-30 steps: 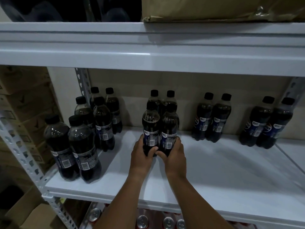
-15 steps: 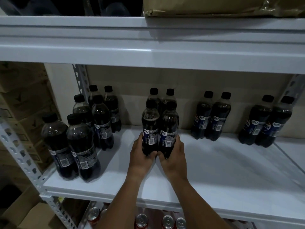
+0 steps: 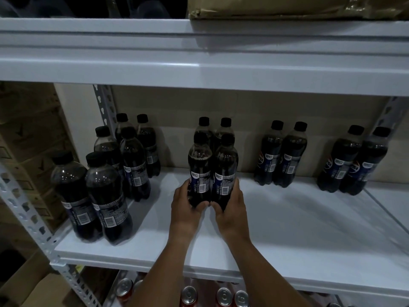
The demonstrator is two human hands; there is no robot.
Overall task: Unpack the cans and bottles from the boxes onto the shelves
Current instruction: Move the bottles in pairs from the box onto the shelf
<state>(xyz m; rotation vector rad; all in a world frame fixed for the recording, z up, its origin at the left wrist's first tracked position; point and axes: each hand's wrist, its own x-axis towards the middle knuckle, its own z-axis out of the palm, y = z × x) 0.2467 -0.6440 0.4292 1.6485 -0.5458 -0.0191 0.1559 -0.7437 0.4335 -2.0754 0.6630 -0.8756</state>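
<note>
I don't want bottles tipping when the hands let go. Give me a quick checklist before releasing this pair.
1. Left hand grips the left front bottle: ok.
2. Right hand grips the right front bottle: ok.
3. Both bottles upright: ok.
4. Bases resting flat on the shelf: cannot tell, the hands hide them.
5. Lined up in front of the back pair: ok.
6. Clear of the right neighbouring pair: ok, bare shelf lies between.

Dim, soft shadows, wide-angle edge warp
</note>
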